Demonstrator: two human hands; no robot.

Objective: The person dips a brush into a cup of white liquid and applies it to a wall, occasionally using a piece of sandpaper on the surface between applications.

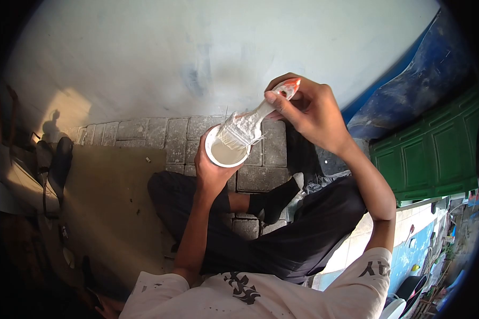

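Observation:
My left hand point(207, 169) is wrapped round a white cup point(212, 153) with pale liquid inside, held up over the paving. In my right hand point(316, 114) is a paintbrush point(255, 118), gripped by its handle between thumb and fingers. White paint coats the brush's head and most of its handle, and the handle's tip is orange. The bristles point down to the left and overlap the cup's opening at its upper right rim.
A pale wall point(159, 58) with faint bluish patches rises in front, above grey paving blocks point(261, 179). A brown mat point(112, 191) lies left of my crossed legs. At right stand a green panelled piece point(426, 149) and blue sheeting point(410, 95). Part of another person's hand point(109, 305) shows bottom left.

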